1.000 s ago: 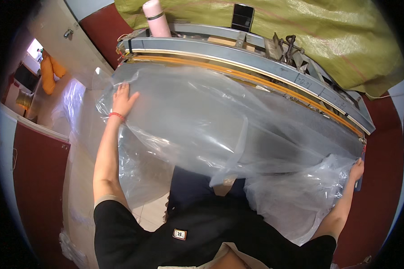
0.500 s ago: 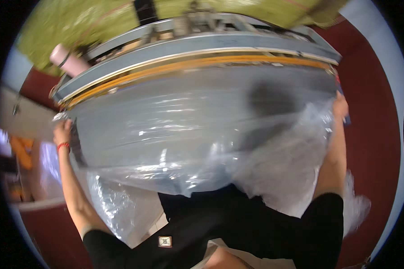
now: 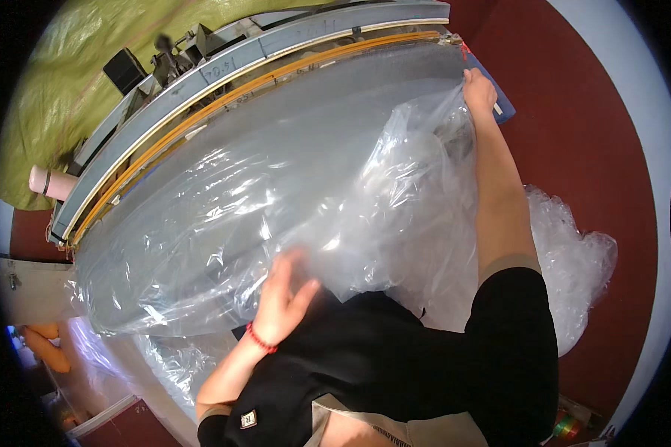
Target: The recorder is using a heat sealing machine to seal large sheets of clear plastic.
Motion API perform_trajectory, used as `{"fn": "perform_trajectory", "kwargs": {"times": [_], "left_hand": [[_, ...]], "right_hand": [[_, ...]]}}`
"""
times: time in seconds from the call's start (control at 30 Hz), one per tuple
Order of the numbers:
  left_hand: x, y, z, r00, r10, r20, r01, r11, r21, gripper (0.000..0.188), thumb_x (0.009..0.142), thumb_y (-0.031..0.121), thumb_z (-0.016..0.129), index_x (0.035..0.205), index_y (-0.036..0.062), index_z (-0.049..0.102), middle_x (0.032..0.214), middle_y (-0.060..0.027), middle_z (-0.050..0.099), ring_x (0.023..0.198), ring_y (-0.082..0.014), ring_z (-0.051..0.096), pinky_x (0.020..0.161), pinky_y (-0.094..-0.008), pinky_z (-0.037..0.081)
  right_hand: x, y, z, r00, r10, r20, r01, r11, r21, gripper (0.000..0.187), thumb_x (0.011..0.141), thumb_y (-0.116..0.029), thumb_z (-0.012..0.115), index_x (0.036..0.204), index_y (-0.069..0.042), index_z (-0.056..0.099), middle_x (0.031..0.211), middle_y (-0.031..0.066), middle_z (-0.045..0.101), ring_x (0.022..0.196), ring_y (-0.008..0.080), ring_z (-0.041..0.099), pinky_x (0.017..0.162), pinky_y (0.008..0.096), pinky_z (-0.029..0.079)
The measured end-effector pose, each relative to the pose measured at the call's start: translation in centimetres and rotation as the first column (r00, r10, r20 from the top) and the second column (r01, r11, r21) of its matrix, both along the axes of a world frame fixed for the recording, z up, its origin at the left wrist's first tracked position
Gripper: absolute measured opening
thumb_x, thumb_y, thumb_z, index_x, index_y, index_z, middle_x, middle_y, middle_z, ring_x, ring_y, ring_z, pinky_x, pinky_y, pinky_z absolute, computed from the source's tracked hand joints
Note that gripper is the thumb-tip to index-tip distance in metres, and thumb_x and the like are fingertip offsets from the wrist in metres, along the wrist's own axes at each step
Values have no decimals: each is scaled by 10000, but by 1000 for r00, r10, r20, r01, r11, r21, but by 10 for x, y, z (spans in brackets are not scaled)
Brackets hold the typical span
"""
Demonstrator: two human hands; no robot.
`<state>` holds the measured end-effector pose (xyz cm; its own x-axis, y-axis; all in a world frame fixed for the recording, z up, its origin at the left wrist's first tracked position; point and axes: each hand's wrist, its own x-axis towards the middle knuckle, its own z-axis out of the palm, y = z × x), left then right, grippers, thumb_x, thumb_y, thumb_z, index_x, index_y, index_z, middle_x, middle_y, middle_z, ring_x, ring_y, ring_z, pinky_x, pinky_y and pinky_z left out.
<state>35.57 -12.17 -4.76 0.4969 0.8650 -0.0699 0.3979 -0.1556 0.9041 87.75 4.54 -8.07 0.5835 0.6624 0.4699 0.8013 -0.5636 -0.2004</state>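
Clear plastic sheeting lies spread and wrinkled over a grey surface in front of me. My right hand is closed on the edge of the sheeting at the far right, beside the end of a long orange strip. Bunched folds run from that hand toward my body. My left hand is low in the middle, close to my torso. Its thumb stands apart from the fingers, the fingertips are blurred, and it holds nothing. The sheeting's near edge hangs down by my left forearm.
A long grey metal beam spans the far side, with a dark metal mechanism behind it. A pink bottle lies at its left end, near yellow-green sheeting. More crumpled clear plastic is at the right, over dark red floor.
My left hand has let go of the sheeting's left edge and come in toward my body. My right hand keeps its hold at the right edge. The view has turned.
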Motion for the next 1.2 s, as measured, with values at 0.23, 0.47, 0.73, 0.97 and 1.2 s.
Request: {"fn": "perform_trajectory", "kwargs": {"times": [0.23,0.47,0.73,0.97,1.2], "left_hand": [[46,8,-3,448,-757,476,863,506,-8,333,907,250,402,1037,-28,530,1077,-169,541,1069,-264,483,891,-350,370],[47,13,-80,996,48,-76,-33,982,184,245,837,235,517,879,-6,539,743,-87,592,691,-140,564,621,-287,447],[31,39,-117,994,5,-108,42,904,425,175,833,164,516,882,-3,535,770,-88,583,749,-151,558,667,-297,439],[-29,31,22,738,283,613,-2,909,-417,115,856,124,487,928,35,480,795,14,514,739,-48,470,649,-189,380],[-70,2,72,798,429,-424,-1,704,710,328,594,-65,554,901,34,499,882,-143,540,678,-311,556,586,-341,470]], "right_hand": [[-4,-4,3,1000,-18,25,18,1000,-22,300,861,-328,416,880,-60,551,801,204,599,791,382,570,679,473,437],[-6,-2,6,999,-38,-23,37,999,-35,308,864,-330,407,888,-62,556,830,195,603,815,365,575,701,462,442],[-8,-2,5,999,-13,-31,12,999,-35,300,866,-329,399,905,-75,554,831,194,604,818,362,576,699,460,443],[-1,-6,4,1000,6,-18,-6,999,-37,295,866,-347,393,912,-101,547,845,194,600,825,377,567,698,473,436],[-3,5,-3,1000,17,-2,-17,1000,-23,326,862,-391,374,895,-117,547,836,190,595,825,393,556,681,494,423]]}}
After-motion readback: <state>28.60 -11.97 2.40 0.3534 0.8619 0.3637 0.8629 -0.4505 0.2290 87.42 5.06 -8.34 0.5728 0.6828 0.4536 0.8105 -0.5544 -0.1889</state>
